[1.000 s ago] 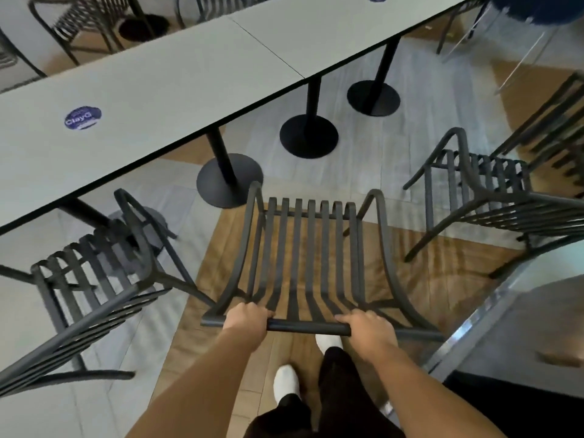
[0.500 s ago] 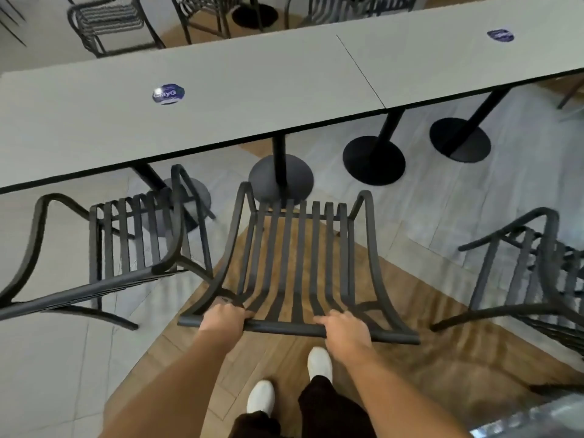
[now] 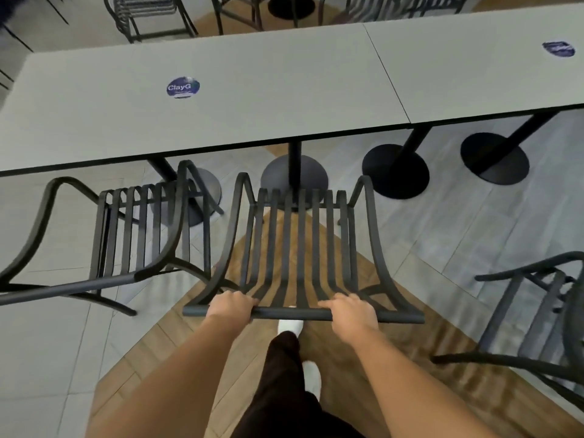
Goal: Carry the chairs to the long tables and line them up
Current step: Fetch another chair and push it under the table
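Observation:
A black slatted metal chair faces the long grey table straight ahead of me. My left hand and my right hand both grip the top bar of its backrest, left and right of centre. The chair's front edge lies just short of the table's near edge, above a round black table base. A second matching chair stands to the left, its armrest close beside the held chair. A third chair stands at the right, farther from the table.
Two more black pedestal bases stand under the table to the right. Blue round stickers lie on the tabletops. More chairs stand beyond the table. The floor is grey tile with a wooden patch underfoot; my white shoes show below.
The view has swung left and squared up to the table. The held chair has come closer to the table edge, next to the left chair. Both hands have kept their grip.

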Available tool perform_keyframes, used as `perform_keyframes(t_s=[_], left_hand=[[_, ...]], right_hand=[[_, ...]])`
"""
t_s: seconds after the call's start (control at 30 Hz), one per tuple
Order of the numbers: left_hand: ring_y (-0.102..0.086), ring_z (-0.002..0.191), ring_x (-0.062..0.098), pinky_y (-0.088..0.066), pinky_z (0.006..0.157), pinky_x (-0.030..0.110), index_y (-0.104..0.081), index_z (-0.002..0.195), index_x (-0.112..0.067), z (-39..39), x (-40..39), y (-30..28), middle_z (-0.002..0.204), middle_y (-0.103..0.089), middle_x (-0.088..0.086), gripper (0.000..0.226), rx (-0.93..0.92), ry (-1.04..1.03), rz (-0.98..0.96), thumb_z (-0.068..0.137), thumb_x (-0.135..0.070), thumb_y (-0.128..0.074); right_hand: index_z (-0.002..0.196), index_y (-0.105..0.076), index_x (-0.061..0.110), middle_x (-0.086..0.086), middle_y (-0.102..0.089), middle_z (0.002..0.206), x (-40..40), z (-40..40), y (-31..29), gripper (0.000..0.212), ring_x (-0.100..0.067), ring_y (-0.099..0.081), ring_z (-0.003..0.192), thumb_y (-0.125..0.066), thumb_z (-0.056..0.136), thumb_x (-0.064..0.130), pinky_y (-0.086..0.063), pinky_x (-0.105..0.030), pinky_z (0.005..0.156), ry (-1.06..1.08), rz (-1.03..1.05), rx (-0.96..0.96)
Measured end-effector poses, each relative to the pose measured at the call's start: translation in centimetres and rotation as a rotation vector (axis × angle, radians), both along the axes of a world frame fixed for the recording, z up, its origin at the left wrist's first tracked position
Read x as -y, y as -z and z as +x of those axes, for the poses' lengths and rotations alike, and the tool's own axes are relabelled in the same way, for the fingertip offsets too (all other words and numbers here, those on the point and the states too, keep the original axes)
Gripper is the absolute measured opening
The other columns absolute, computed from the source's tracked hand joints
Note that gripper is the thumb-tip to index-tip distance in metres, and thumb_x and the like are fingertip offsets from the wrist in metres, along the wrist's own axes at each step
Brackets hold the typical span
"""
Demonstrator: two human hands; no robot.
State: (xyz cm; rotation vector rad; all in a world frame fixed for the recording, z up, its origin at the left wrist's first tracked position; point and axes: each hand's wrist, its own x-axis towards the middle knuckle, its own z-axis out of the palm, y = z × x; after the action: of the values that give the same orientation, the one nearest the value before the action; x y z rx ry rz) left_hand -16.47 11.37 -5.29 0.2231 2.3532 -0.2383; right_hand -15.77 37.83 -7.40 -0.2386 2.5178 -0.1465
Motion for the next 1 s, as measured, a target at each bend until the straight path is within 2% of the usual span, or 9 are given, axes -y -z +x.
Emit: perform_keyframes(t_s=[0.1, 0.23, 0.6, 0.7, 0.87, 1.0], left_hand=[[-0.066, 0.103, 0.024, -0.057, 0.085, 0.04, -0.055, 0.136, -0.032, -2.3, -0.9, 0.1, 0.111, -0.067, 0.001, 0.034, 0.011, 0.019, 0.013, 0.102, -0.032, -0.058], [-0.065, 0.103, 0.024, -0.052, 0.077, 0.035, -0.055, 0.137, -0.033, -5.7, -2.1, 0.2, 0.111, -0.066, 0.001, 0.033, 0.022, 0.039, 0.031, 0.104, -0.034, -0.054], [-0.064, 0.102, 0.022, -0.054, 0.087, 0.035, -0.056, 0.138, -0.026, -12.7, -4.8, 0.7, 0.106, -0.062, 0.002, 0.038, 0.083, -0.002, 0.094, 0.102, -0.036, -0.06], [-0.064, 0.101, 0.023, -0.052, 0.085, 0.036, -0.057, 0.135, -0.023, -14.0, -5.7, 1.0, 0.104, -0.061, 0.001, 0.039, 0.111, 0.001, 0.095, 0.1, -0.038, -0.063], [-0.064, 0.104, 0.024, -0.055, 0.089, 0.037, -0.059, 0.131, -0.019, -15.7, -6.9, 1.0, 0.113, -0.065, 0.003, 0.039, 0.119, -0.01, 0.105, 0.1, -0.042, -0.063], [-0.062, 0.094, 0.02, -0.055, 0.082, 0.033, -0.06, 0.129, -0.019, -16.3, -7.1, 0.9, 0.101, -0.06, 0.0, 0.045, 0.12, -0.023, 0.155, 0.097, -0.052, -0.062]], right_hand=[[0.147, -0.047, 0.048, 0.006, -0.057, 0.137, -1.2, -2.9, -0.1, 0.062, -0.024, -0.05, 0.128, -0.054, 0.1, 0.008, -0.045, -0.043, 0.104, -0.01, 0.014, 0.007], [0.146, -0.047, 0.051, 0.006, -0.056, 0.138, -2.4, -6.9, -0.3, 0.064, -0.026, -0.049, 0.131, -0.051, 0.1, 0.006, -0.044, -0.044, 0.105, -0.047, 0.033, 0.026], [0.147, -0.044, 0.052, 0.008, -0.053, 0.147, -5.0, -15.1, -0.8, 0.066, -0.023, -0.047, 0.134, -0.05, 0.099, 0.008, -0.042, -0.045, 0.109, -0.106, 0.055, 0.057], [0.147, -0.044, 0.052, 0.007, -0.052, 0.148, -5.9, -16.5, -0.9, 0.065, -0.023, -0.045, 0.136, -0.05, 0.1, 0.008, -0.04, -0.046, 0.112, -0.107, 0.079, 0.075], [0.147, -0.042, 0.054, 0.006, -0.052, 0.148, -7.0, -18.7, -1.0, 0.066, -0.024, -0.045, 0.137, -0.05, 0.1, 0.009, -0.038, -0.047, 0.113, -0.104, 0.126, 0.092], [0.147, -0.043, 0.054, 0.004, -0.054, 0.146, -7.3, -19.3, -1.0, 0.065, -0.024, -0.045, 0.136, -0.053, 0.1, 0.01, -0.035, -0.048, 0.114, -0.085, 0.13, 0.099]])
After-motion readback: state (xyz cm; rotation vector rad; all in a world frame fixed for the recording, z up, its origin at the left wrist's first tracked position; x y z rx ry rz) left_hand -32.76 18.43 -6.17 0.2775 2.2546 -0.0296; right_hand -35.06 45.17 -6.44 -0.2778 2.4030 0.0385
